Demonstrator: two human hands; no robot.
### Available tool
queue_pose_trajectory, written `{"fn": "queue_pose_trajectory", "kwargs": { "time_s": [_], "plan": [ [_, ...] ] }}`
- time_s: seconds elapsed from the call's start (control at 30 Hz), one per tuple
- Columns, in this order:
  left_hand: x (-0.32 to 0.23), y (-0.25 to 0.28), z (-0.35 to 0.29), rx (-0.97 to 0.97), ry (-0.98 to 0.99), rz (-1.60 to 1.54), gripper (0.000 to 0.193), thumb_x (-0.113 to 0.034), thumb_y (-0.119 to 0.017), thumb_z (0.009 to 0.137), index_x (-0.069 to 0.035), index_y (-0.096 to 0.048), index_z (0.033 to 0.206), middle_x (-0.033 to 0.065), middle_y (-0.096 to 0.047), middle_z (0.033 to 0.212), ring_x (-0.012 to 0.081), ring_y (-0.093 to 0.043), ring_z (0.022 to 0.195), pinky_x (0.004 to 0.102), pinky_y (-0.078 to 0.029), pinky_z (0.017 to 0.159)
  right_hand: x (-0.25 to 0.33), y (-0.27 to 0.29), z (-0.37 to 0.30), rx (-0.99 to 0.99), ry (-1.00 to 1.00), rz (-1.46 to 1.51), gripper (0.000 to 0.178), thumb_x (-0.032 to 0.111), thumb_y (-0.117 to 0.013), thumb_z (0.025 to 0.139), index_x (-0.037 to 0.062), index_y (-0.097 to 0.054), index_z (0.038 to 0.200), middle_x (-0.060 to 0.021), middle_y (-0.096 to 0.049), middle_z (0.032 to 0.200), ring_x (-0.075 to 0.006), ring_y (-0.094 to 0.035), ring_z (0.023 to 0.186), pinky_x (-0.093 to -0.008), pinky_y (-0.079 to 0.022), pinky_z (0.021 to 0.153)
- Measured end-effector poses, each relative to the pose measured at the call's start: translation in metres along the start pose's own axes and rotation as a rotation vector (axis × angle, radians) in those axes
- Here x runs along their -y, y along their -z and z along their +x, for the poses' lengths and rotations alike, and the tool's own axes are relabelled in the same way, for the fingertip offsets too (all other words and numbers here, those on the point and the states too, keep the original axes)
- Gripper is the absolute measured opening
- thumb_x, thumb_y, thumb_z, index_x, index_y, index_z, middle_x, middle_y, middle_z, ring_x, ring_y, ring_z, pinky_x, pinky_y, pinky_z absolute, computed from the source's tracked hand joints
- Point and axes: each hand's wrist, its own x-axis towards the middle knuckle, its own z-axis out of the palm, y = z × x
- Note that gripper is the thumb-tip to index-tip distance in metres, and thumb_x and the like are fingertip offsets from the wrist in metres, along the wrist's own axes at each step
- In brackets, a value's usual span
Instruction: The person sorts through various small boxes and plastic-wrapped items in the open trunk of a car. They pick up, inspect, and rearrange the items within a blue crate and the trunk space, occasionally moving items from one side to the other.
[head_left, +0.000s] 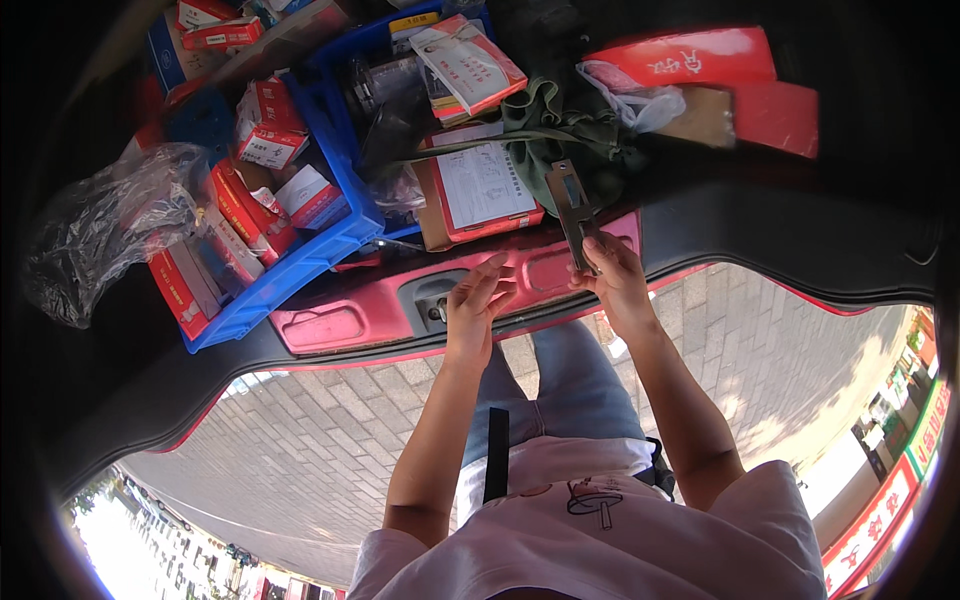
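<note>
My right hand (615,275) grips the lower end of a narrow metal plate (568,190), which has holes and a slot cut through it and looks like a door-lock faceplate. The plate stands tilted in front of a dark green cloth bag (540,125). To its left, my left hand (482,305) hovers over the red trunk sill, fingers loosely bent and apart, with nothing visible in them. Just beyond both hands lies a red and white box (485,180) with a printed sheet on top.
A blue plastic crate (335,235) full of small red and white boxes stands on the left, beside crumpled clear plastic (115,225). Farther back are a second blue crate (340,60) and red boxes (690,55). The trunk latch (432,308) sits in the sill.
</note>
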Motion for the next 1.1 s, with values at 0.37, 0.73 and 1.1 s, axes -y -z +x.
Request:
{"fn": "queue_pose_trajectory", "kwargs": {
  "time_s": [0.37,0.73,1.1],
  "plan": [
    [0.028,0.017,0.011,0.166,0.163,0.52,0.028,-0.017,-0.049,0.091,-0.004,-0.057,0.114,0.0038,-0.059,0.097,0.0104,-0.056,0.084,0.0279,-0.045,0.08,-0.113,0.058,-0.108,-0.352,-0.167,0.167,0.027,0.025,-0.05,0.091,0.0019,-0.052,0.104,-0.0089,-0.059,0.088,-0.0143,-0.057,0.071,-0.028,-0.048,0.067],
    [0.076,0.031,-0.013,0.1,0.224,0.629,0.025,-0.017,-0.055,0.088,-0.005,-0.059,0.11,0.004,-0.063,0.091,0.0102,-0.059,0.08,0.0251,-0.048,0.076,-0.168,0.074,-0.164,-0.463,-0.087,0.321,0.022,0.017,-0.048,0.09,0.002,-0.053,0.106,-0.0101,-0.061,0.089,-0.0129,-0.057,0.07,-0.0256,-0.049,0.062],
    [0.066,0.107,-0.064,-0.142,-0.286,0.308,0.023,-0.015,-0.055,0.089,-0.003,-0.059,0.108,0.0032,-0.061,0.096,0.0108,-0.057,0.087,0.0255,-0.047,0.079,-0.106,0.058,-0.115,-0.08,0.055,-0.149,0.017,0.021,-0.053,0.088,0.0055,-0.055,0.097,-0.0041,-0.059,0.084,-0.0096,-0.053,0.068,-0.0257,-0.046,0.064]
  ]
}}
